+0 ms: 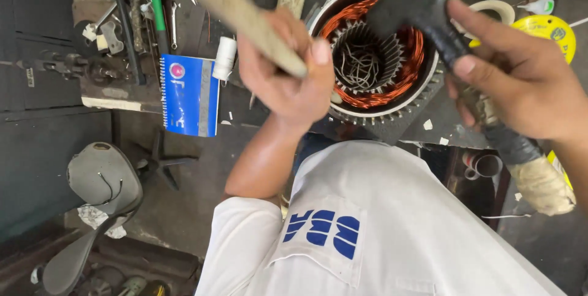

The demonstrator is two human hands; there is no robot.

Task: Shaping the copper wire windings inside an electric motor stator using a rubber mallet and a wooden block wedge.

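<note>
1. The left hand [285, 78] is closed in a fist, thumb pressed flat on top, nail facing the camera.
2. Its bare forearm runs down to a bent elbow — white short sleeve above.
3. The right hand [514, 82] is curled too, thumb and forefinger extended toward the left.
4. The two hands are held apart — roughly level.

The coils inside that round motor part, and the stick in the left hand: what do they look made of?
The coils look like copper wire: shiny orange-red strands, probably varnished. They sit in a round motor part with grey toothed slots, seemingly steel. The stick in the left hand looks like bare, worn wood: pale tan, matte. The right hand grips a black tool, perhaps rubber or tape-wrapped.
</note>
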